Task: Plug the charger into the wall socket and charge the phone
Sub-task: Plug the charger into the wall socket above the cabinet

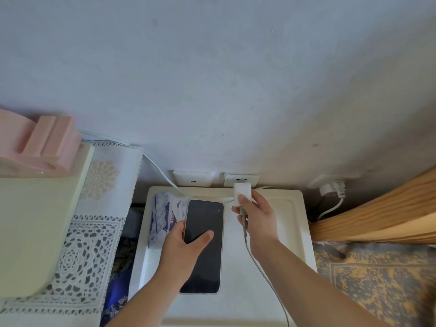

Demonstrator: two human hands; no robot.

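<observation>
1. Counting: one phone, one white charger, one grey cable, two hands, three wall plates low on the wall
2. Left hand is clamping the phone, thumb lying across the dark screen, fingers wrapping its left edge; the phone is lying screen-up on the white lid, pointing to 12 o'clock
3. Right hand is pinching the charger between thumb and fingers, pressing it against the wall socket at 12 o'clock; whether the pins are fully seated cannot be told
4. The cable is trailing from the charger down under the right forearm toward 5 o'clock
5. A tissue packet is sitting at 9 o'clock of the phone, touching it
6. A second plate is sitting just left of the socket; a third at 2 o'clock is carrying another white plug
7. A lace cloth is covering the surface at 9 o'clock; a wooden panel is bounding the right side, patterned rug below it
8. The lid is showing bare room right of the phone, at 3 o'clock
</observation>
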